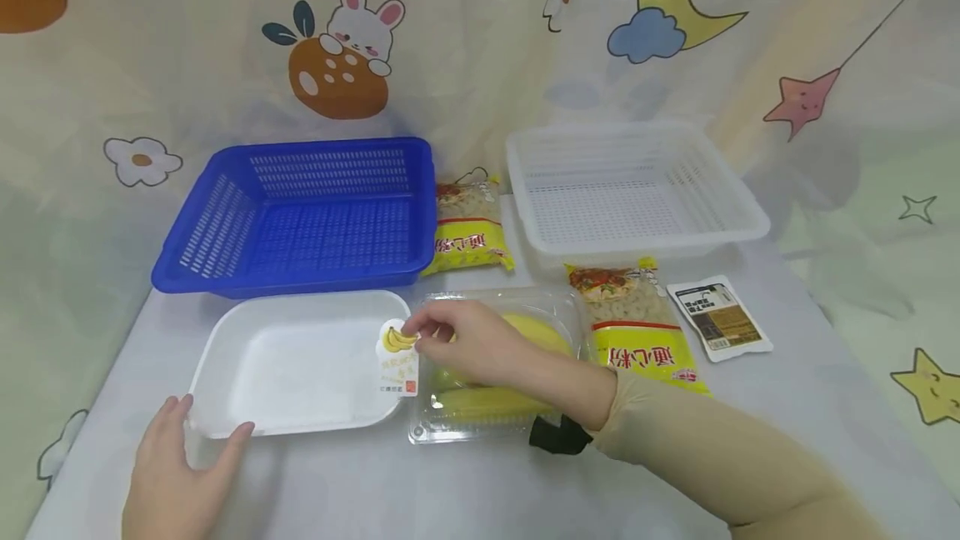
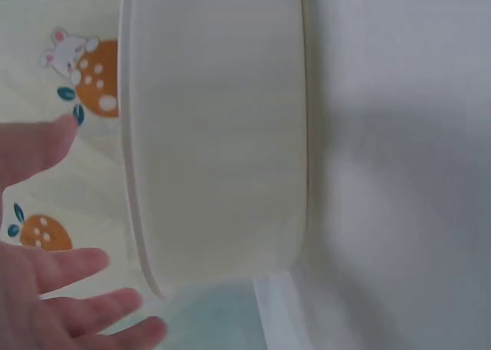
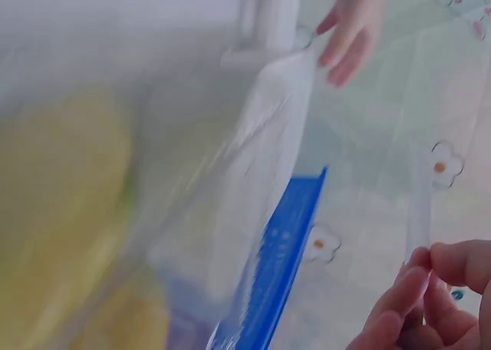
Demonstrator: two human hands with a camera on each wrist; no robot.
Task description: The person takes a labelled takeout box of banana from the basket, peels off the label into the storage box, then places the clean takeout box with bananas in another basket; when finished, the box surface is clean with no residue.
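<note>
The right hand (image 1: 480, 348) pinches a glossy banana sticker (image 1: 397, 357) between its fingertips at the left edge of a clear, thin plastic clamshell (image 1: 495, 427) holding smooth yellow fruit. The left hand (image 1: 176, 477), fingers relaxed and spread, touches the front corner of a matte white rectangular foam tray (image 1: 300, 365) on the desk (image 1: 465, 490).

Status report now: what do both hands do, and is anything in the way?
Right hand pinches the banana label on the clear fruit box. Left hand open, touching the white tray. Nothing blocks them.
</note>
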